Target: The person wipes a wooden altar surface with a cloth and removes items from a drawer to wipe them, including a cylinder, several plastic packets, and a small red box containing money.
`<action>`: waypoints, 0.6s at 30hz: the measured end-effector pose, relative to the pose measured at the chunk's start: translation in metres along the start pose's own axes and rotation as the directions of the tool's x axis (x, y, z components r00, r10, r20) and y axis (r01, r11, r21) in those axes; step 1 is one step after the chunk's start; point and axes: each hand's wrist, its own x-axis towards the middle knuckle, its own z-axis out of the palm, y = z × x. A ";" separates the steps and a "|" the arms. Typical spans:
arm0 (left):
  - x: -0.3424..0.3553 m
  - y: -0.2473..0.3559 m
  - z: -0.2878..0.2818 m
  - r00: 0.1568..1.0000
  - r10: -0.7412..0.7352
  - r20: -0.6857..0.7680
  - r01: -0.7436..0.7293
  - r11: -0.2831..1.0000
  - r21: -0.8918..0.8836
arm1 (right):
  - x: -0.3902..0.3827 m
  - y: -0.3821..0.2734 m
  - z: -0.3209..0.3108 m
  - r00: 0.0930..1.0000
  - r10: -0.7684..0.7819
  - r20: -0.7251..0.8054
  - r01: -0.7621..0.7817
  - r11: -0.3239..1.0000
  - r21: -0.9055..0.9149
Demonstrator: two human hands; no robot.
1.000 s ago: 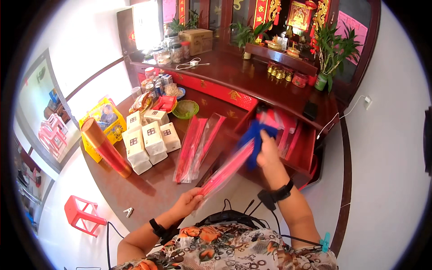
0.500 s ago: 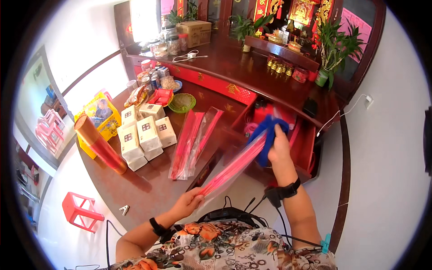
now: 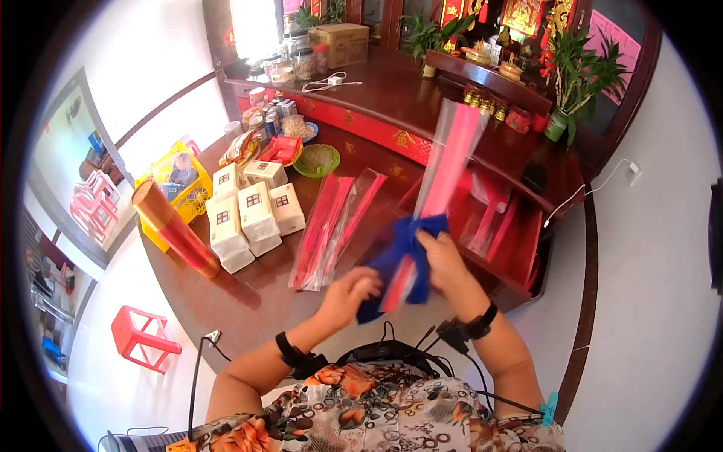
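In my right hand (image 3: 446, 265) is a dark blue cloth (image 3: 393, 260), wrapped around a long clear plastic packet of pink sticks (image 3: 452, 162). The packet slants up and away over the table, and its near end pokes out below the cloth. My left hand (image 3: 349, 295) is beside the cloth's left edge with its fingers bent; blur hides whether they grip it. Similar packets of red and pink sticks (image 3: 331, 226) lie flat on the table ahead of my left hand. To the right, an open red drawer (image 3: 508, 260) holds more pink packets.
White tissue packs (image 3: 254, 215), a red-gold cylinder (image 3: 175, 230), a green basket (image 3: 316, 160) and a yellow crate (image 3: 197, 186) occupy the table's left. Behind rises a dark wooden altar cabinet (image 3: 392, 90). On the floor at left stands a red stool (image 3: 143, 335).
My left hand has let go of the packet's near end and moved up to the cloth. The packet has swung more upright, and the cloth has slid to its lower part.
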 end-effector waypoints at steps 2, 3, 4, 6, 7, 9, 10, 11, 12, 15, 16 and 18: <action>0.019 0.007 -0.014 0.974 0.150 -0.170 -0.139 0.988 0.071 | -0.002 -0.012 0.003 0.988 0.061 0.143 -0.035 0.983 -0.179; 0.029 0.006 -0.019 0.931 0.282 -0.234 -0.257 0.957 0.132 | -0.003 -0.012 0.006 0.969 0.121 0.215 -0.055 0.955 -0.291; 0.038 0.014 -0.019 0.931 0.274 -0.243 -0.247 0.960 0.135 | -0.001 -0.005 0.009 0.967 0.132 0.219 -0.065 0.955 -0.289; 0.057 0.039 -0.006 0.989 0.120 -0.083 -0.132 0.977 -0.165 | -0.003 0.005 0.017 0.878 0.253 0.406 -0.016 0.864 -0.502; 0.064 0.044 -0.003 0.988 0.122 -0.093 -0.136 0.977 -0.165 | -0.003 0.007 0.021 0.873 0.258 0.413 -0.015 0.862 -0.506; 0.073 0.051 -0.002 0.997 -0.035 -0.064 0.012 0.946 -0.324 | -0.001 0.010 0.026 0.852 0.322 0.412 -0.107 0.878 -0.466; 0.076 0.051 -0.004 0.993 0.005 -0.120 -0.046 0.940 -0.337 | 0.005 0.013 0.020 0.827 0.327 0.458 -0.090 0.880 -0.466; 0.079 0.053 -0.009 0.992 0.005 -0.124 -0.047 0.940 -0.337 | 0.006 0.017 0.014 0.825 0.329 0.460 -0.091 0.880 -0.467; 0.082 0.056 -0.017 0.983 0.048 -0.178 -0.125 0.882 -0.454 | 0.005 0.023 0.007 0.807 0.363 0.466 -0.093 0.858 -0.506; 0.091 0.062 -0.043 0.956 0.071 -0.286 -0.214 0.833 -0.511 | -0.001 0.043 -0.006 0.798 0.397 0.453 -0.135 0.851 -0.507; 0.092 0.059 -0.045 0.957 0.045 -0.286 -0.194 0.832 -0.520 | -0.002 0.044 -0.006 0.805 0.398 0.440 -0.170 0.865 -0.472; 0.093 0.048 -0.044 0.963 -0.018 -0.270 -0.128 0.848 -0.514 | -0.003 0.043 -0.007 0.799 0.429 0.422 -0.208 0.855 -0.475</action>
